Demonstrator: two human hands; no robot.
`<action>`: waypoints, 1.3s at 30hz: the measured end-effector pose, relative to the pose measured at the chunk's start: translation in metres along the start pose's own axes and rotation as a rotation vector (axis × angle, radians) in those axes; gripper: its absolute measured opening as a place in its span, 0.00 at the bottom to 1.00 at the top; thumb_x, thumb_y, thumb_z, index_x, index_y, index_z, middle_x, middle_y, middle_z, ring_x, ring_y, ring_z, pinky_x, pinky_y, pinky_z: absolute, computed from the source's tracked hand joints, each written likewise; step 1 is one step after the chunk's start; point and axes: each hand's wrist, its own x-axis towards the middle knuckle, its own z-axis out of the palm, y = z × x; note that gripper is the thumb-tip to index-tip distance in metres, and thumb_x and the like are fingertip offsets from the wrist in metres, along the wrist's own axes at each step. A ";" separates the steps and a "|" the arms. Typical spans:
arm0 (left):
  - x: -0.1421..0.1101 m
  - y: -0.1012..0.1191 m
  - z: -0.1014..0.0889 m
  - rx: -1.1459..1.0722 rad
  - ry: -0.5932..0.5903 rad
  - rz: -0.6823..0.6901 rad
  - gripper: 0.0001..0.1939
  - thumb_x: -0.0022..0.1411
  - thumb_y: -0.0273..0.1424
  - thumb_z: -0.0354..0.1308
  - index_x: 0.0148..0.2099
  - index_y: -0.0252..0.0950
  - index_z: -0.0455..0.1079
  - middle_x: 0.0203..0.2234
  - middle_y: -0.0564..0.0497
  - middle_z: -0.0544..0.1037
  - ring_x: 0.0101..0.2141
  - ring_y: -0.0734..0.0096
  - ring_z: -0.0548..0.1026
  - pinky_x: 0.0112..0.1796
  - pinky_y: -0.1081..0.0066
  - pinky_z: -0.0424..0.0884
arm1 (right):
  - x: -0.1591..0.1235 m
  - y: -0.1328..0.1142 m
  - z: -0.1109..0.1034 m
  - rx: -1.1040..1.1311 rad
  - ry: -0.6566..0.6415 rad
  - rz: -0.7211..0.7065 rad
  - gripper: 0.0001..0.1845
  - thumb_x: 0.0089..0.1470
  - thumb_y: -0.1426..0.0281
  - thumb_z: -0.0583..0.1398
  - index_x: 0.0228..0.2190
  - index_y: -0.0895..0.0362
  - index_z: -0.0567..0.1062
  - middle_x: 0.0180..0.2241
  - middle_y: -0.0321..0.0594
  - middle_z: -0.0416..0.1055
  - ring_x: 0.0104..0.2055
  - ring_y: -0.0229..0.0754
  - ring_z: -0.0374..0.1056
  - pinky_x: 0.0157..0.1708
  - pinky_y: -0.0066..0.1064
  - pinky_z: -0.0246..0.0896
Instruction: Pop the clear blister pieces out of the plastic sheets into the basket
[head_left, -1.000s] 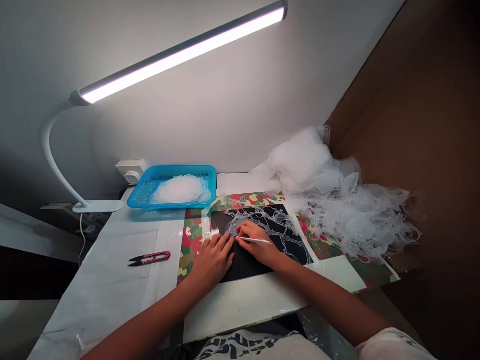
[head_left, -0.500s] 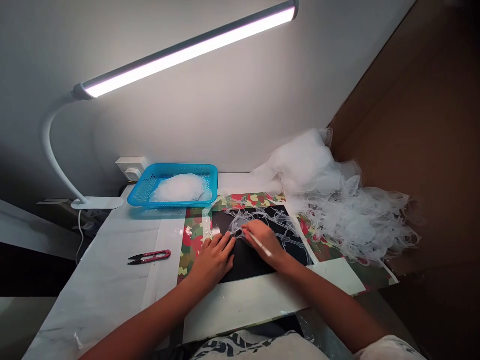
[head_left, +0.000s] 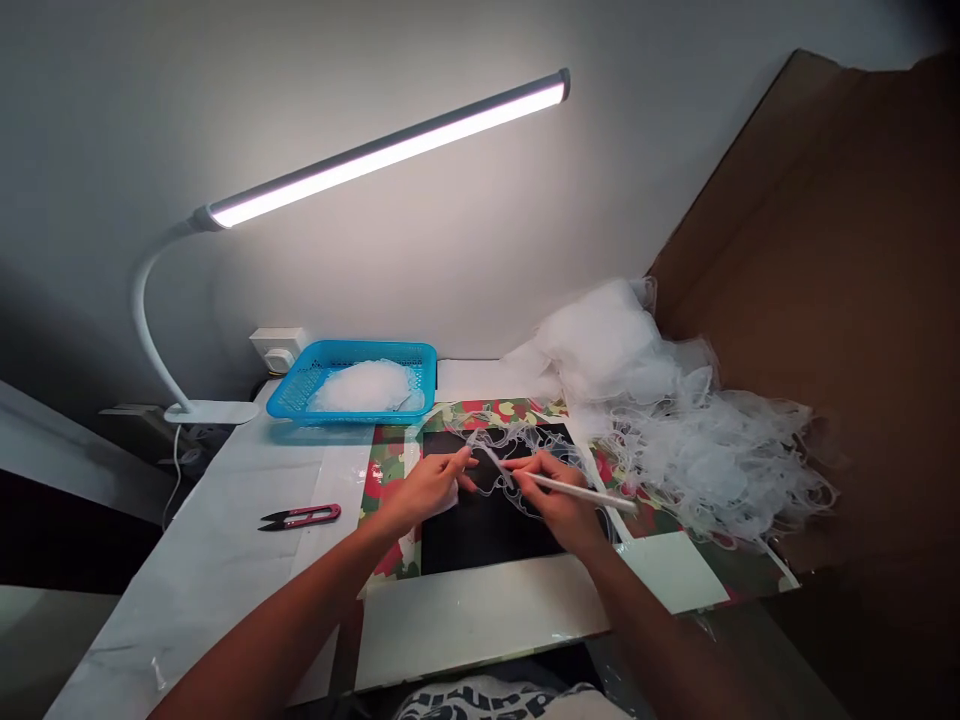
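Observation:
My left hand (head_left: pixel 435 485) is raised just over the black pad (head_left: pixel 480 540). Its thumb and fingers pinch the end of some thin, sheer white fabric (head_left: pixel 491 457). The fabric stretches across toward my right hand (head_left: pixel 556 497), whose fingertips are close to it; whether they touch it I cannot make out. A slim white pen-like stick (head_left: pixel 581 489) lies in my right hand, its rear end pointing right. Beneath and behind the hands, tangled strands of sheer white netting (head_left: pixel 536 437) spread over the pad.
Red-handled thread snips (head_left: pixel 301 516) lie to the left on the white-covered table (head_left: pixel 247 580). Behind stands a blue basket (head_left: pixel 351 416) of white fabric. A netting heap (head_left: pixel 712 450) sits at right beside a cardboard panel (head_left: pixel 825 270). Above hangs a lit lamp (head_left: pixel 390 155).
My left hand has lifted off the pad and now pinches the fabric. My right hand has moved a little right, its stick tilting flatter. The view has shifted slightly upward.

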 end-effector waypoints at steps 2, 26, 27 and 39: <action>0.006 0.002 0.003 -0.150 -0.098 -0.065 0.31 0.65 0.51 0.45 0.31 0.33 0.78 0.20 0.49 0.75 0.20 0.70 0.69 0.25 0.73 0.64 | -0.005 -0.007 0.008 -0.030 -0.137 -0.040 0.09 0.57 0.65 0.59 0.26 0.54 0.72 0.40 0.40 0.79 0.38 0.45 0.73 0.40 0.35 0.63; -0.036 0.001 0.001 -0.494 0.564 0.023 0.18 0.56 0.48 0.62 0.37 0.38 0.71 0.25 0.55 0.75 0.21 0.76 0.67 0.22 0.78 0.60 | 0.022 0.042 -0.026 -0.187 0.005 0.119 0.14 0.50 0.64 0.59 0.19 0.54 0.63 0.19 0.31 0.63 0.24 0.38 0.58 0.26 0.30 0.49; -0.036 0.003 -0.003 -0.584 0.584 0.005 0.19 0.55 0.48 0.63 0.37 0.38 0.69 0.25 0.56 0.75 0.21 0.76 0.67 0.23 0.78 0.62 | 0.019 0.043 -0.031 -0.201 0.025 0.130 0.14 0.49 0.63 0.59 0.18 0.54 0.63 0.19 0.31 0.63 0.24 0.38 0.58 0.25 0.30 0.49; -0.052 0.010 0.004 -1.055 0.221 -0.128 0.18 0.56 0.43 0.66 0.35 0.37 0.64 0.23 0.58 0.72 0.17 0.84 0.65 0.19 0.82 0.63 | 0.019 0.026 -0.078 0.277 0.178 0.202 0.18 0.47 0.56 0.66 0.22 0.55 0.68 0.25 0.37 0.75 0.24 0.37 0.65 0.21 0.28 0.56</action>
